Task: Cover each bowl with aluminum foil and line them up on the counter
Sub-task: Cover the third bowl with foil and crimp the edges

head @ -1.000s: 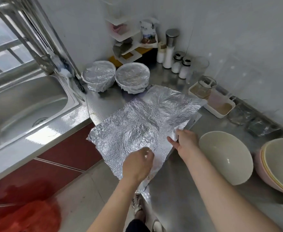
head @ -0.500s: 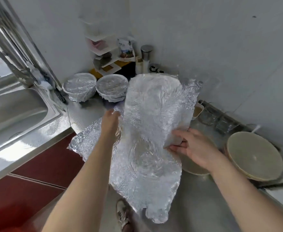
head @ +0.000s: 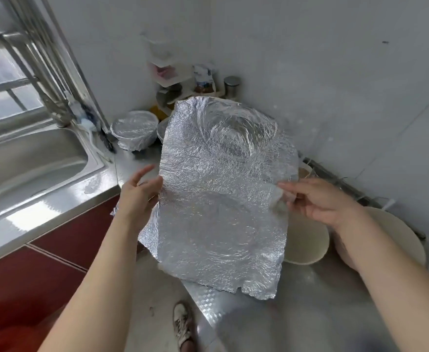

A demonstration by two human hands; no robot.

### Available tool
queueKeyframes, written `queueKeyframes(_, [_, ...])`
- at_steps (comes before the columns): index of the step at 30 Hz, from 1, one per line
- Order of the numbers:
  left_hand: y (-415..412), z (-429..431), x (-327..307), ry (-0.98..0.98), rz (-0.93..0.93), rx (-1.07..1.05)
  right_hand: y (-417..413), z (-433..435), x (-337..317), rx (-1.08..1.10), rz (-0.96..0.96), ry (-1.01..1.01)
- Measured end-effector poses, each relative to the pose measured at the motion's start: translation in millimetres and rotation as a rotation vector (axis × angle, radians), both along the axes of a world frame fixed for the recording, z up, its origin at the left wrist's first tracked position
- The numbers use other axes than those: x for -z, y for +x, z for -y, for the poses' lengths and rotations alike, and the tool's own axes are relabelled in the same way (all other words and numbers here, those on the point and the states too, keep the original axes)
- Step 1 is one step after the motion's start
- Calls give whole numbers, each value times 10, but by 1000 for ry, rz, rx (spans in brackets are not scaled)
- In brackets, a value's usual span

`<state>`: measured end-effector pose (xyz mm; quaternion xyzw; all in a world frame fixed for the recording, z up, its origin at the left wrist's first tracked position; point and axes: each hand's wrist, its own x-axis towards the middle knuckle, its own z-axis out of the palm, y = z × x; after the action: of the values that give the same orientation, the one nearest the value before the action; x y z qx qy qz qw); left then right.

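I hold a crinkled sheet of aluminum foil (head: 223, 199) upright in the air over the steel counter (head: 310, 313). My left hand (head: 138, 199) pinches its left edge and my right hand (head: 320, 201) pinches its right edge. One foil-covered bowl (head: 134, 132) stands at the back by the sink. A second covered bowl (head: 162, 130) peeks out from behind the sheet. An uncovered cream bowl (head: 307, 240) sits on the counter under my right hand, partly hidden by the foil. Further right, stacked bowls (head: 401, 237) lie below my right wrist.
More foil (head: 148, 232) lies on the counter edge behind the raised sheet. A steel sink (head: 30, 158) with its faucet (head: 56, 115) is on the left. The corner shelf (head: 175, 82) and jars stand at the back. Red cabinet fronts (head: 68, 237) and my shoe (head: 183, 323) are below.
The foil sheet was lifted off the counter and turned upright. My left hand came out from behind it to its left edge. My right hand kept hold of the right edge.
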<state>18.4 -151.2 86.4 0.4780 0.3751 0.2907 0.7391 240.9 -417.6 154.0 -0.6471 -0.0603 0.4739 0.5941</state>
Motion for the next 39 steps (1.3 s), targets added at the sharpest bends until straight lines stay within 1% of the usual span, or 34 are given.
queueKeyframes(3, [-307, 48, -95, 77, 35, -22, -60, -161, 40, 5, -3, 12])
queueKeyframes(7, [-632, 70, -204, 143, 48, 64, -189, -377, 48, -21, 29, 10])
queueKeyframes(10, [-788, 33, -221, 230, -54, 42, -261, -519, 16, -13, 58, 10])
queueKeyframes(13, [-928, -15, -267, 253, -128, -36, -324, -625, 0, 24, 103, -28])
queueKeyframes(19, [-1032, -42, -410, 288, -218, -119, -388, -735, 22, 66, 206, -74])
queueKeyframes(24, [-1037, -64, -574, 346, -317, -132, -376, -802, -80, 72, 364, -99])
queueKeyframes(27, [-979, -112, -643, 403, -373, -140, -347, -830, -121, 72, 548, -149])
queueKeyframes(29, [-907, -142, -680, 506, -437, -145, -302, -840, -114, 47, 716, -229])
queueKeyframes(31, [-828, -125, -750, 646, -501, -158, -253, -815, -151, -47, 880, -383])
queueKeyframes(33, [-750, -85, -880, 784, -492, -144, -218, -794, -244, -184, 1130, -609])
queueKeyframes(34, [-710, -60, -963, 845, -465, -127, -226, -812, -313, -228, 1229, -647])
queueKeyframes(35, [-656, -38, -1057, 893, -445, -104, -264, -853, -402, -271, 1274, -607])
queueKeyframes(36, [-597, -2, -1149, 930, -429, -76, -362, -906, -517, -332, 1267, -510])
queueKeyframes(38, [-431, 82, -1345, 1000, -391, -20, -615, -1111, -716, -500, 1177, -234])
queueKeyframes(39, [-343, 139, -1435, 1039, -361, -1, -765, -1226, -786, -579, 1122, -127])
